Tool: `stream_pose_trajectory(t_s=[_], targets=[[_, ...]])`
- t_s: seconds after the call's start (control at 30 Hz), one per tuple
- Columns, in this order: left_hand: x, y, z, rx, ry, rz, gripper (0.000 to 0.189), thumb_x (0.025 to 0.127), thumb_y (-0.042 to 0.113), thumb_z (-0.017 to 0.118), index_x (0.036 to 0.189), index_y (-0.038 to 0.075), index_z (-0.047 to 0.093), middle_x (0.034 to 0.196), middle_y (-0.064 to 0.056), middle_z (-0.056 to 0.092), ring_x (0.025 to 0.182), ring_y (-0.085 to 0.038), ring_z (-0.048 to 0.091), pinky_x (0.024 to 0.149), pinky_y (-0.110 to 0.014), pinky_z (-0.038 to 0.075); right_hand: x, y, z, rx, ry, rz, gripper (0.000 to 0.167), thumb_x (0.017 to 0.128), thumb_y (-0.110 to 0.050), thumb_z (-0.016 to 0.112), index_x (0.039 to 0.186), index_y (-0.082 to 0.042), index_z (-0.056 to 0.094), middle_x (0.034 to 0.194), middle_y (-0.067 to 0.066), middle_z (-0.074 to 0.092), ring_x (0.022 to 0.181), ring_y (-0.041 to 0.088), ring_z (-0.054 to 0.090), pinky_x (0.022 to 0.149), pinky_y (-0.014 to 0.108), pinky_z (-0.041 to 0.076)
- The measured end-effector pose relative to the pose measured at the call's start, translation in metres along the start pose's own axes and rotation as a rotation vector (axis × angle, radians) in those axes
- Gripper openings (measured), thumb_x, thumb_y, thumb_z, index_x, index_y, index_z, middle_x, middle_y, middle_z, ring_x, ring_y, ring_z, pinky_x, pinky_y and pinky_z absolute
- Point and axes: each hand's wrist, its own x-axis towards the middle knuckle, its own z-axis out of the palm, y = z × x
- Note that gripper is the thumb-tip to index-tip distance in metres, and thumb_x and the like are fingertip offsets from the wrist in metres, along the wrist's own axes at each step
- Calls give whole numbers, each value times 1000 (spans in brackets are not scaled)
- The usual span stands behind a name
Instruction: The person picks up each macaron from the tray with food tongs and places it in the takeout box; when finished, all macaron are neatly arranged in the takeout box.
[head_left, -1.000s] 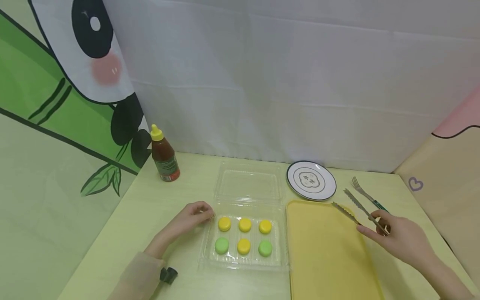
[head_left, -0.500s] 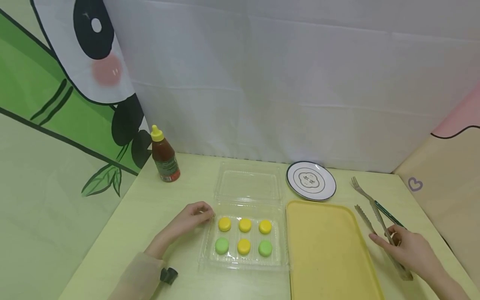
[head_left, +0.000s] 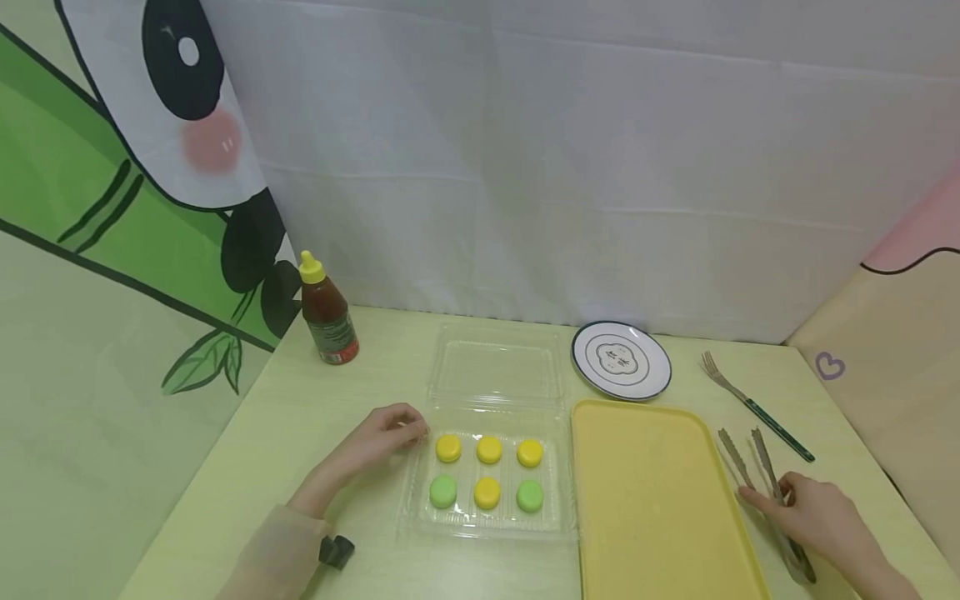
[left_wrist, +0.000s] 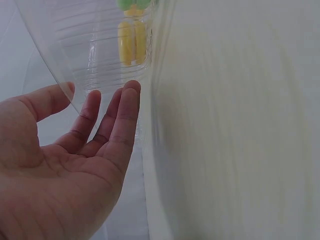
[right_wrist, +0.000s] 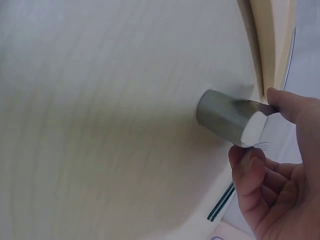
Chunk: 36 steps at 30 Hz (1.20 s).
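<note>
At the right of the tray, my right hand [head_left: 813, 512] grips metal serving tongs [head_left: 795, 557] between thumb and fingers, their toothed arms apart and pointing away from me. In the right wrist view the bent end of the tongs [right_wrist: 225, 117] is close over the table. My left hand [head_left: 382, 437] holds the left rim of a clear plastic box [head_left: 491, 527], thumb on one side and fingers [left_wrist: 131, 95] on the other. Yellow macarons [head_left: 487, 492] and two green macarons [head_left: 529, 496] sit in two rows in the box, its lid [head_left: 497, 367] folded back.
A yellow tray [head_left: 660, 500] lies between the box and the tongs. Behind it are a white plate [head_left: 652, 367] and a fork [head_left: 772, 423] with a green handle. A sauce bottle [head_left: 327, 321] stands back left; a small black object [head_left: 337, 552] appears by the left sleeve.
My right hand has brought the tongs back toward me and to the right, from over the tray's edge down beside it. The left hand stays at the box rim.
</note>
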Motion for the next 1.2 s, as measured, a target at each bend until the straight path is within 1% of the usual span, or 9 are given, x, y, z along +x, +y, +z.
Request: stream_pose_trajectory(t_s=[0.13,0.2,0.33,0.5,0.7,0.83,1.03,1.2], targets=[[0,0,-1,-2,0,4,29,101,28,60,110,1,65,105,-11,67,97,-20,62,87,-36,51,-2,1,3,-10,-13,2,55,92,-59,61,82,-5,57,74,2,64,61,17,56,56,37,45],[0,1,-1,1,-3,12,29,101,27,60,111,0,64,105,-11,67,97,-21,62,87,-37,51,-4,1,5,-3,-20,11,54,92,-59,61,82,-6,56,72,1,63,60,16,55,55,35,43],[-1,3,0,1,2,12,28,101,27,60,111,1,65,105,-10,67,96,-21,61,86,-39,50,-7,-1,6,9,-21,27,55,92,-60,61,83,-6,55,65,0,57,57,17,51,54,34,40],[-2,3,0,7,10,-1,28,101,28,60,110,2,65,104,-8,67,95,-20,61,85,-37,49,-8,-2,7,-13,-22,37,57,92,-61,60,85,-4,53,61,2,50,57,18,47,53,34,38],[-2,2,1,8,11,3,29,101,29,60,110,2,65,104,-8,67,96,-20,61,85,-38,49,-8,-2,7,-14,-49,57,61,93,-61,58,86,-1,53,65,3,53,58,19,50,53,35,40],[-2,2,1,11,13,6,29,101,29,60,110,2,65,104,-8,67,96,-20,61,86,-37,49,-9,-3,7,-2,-62,82,64,92,-64,58,82,0,53,65,3,53,58,18,50,52,34,39],[-3,2,0,2,9,15,29,101,29,60,110,1,65,104,-9,67,96,-20,61,86,-38,49,-11,-4,5,-3,-63,96,65,91,-66,56,79,-2,53,64,3,51,59,18,49,53,34,38],[-3,1,0,1,7,12,29,101,28,60,110,1,65,104,-9,67,96,-20,61,86,-38,49,-12,-10,-3,-13,-50,97,65,92,-67,55,78,-3,53,66,3,50,59,18,48,53,34,37]])
